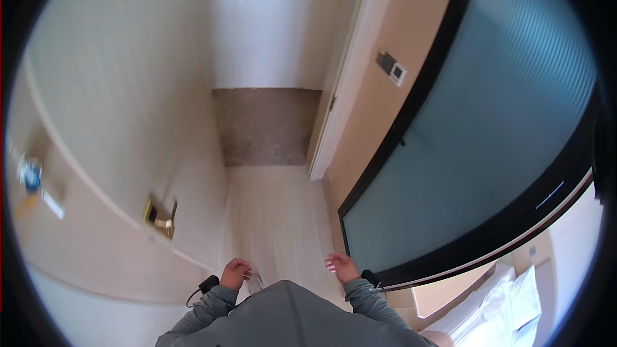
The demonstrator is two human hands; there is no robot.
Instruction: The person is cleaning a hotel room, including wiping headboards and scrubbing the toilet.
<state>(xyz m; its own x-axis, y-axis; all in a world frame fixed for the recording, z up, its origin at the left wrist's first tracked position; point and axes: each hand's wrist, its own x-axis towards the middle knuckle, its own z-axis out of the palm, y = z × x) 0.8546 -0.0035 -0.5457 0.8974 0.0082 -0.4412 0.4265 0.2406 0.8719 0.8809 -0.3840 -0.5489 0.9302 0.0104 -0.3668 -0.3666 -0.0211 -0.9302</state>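
Note:
My left hand is held low before my body, its fingers loosely bent and apart, with nothing plainly in it. A thin curved thing shows just beside its fingertips, too blurred to name. On the other side, my right hand hangs with bent fingers and holds nothing that I can see. It is near the lower corner of a black-framed ribbed glass door panel; I cannot tell whether they touch. To the left stands a pale door with a metal lever handle, apart from my left hand.
Pale flooring runs ahead to a grey-brown floor and a whitish upright surface. A white door frame and a wall control panel are on the right. White bedding lies behind the glass panel at lower right.

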